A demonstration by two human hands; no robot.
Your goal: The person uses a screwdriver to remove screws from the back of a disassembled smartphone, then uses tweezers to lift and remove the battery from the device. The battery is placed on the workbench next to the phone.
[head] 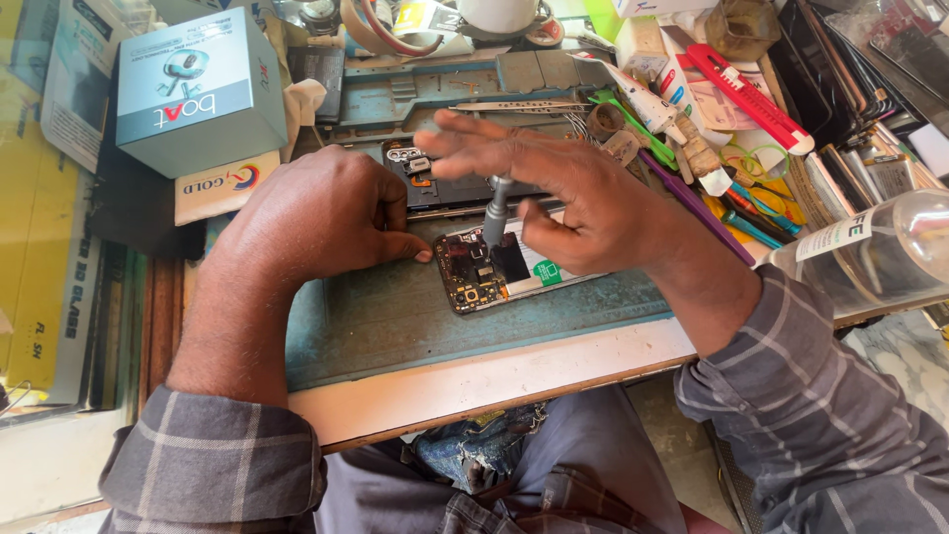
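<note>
Phone: the opened smartphone lies flat on your blue mat, long axis left-right, circuit-board end left.
Left hand: your left hand is curled, thumb tip touching the phone's left edge.
Right hand: your right hand pinches an upright screwdriver, tip on the phone, other fingers spread.
Far: a back cover.

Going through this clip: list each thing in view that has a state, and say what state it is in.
opened phone: back cover off, circuit board exposed, lying flat on the mat.
screwdriver: upright, tip down on the phone.
right hand: on the screwdriver, fingers spread.
left hand: curled, thumb pressed at the phone's edge.
blue-grey mat: flat, worn.
light blue box: closed.
clear bottle: lying on its side.
</note>
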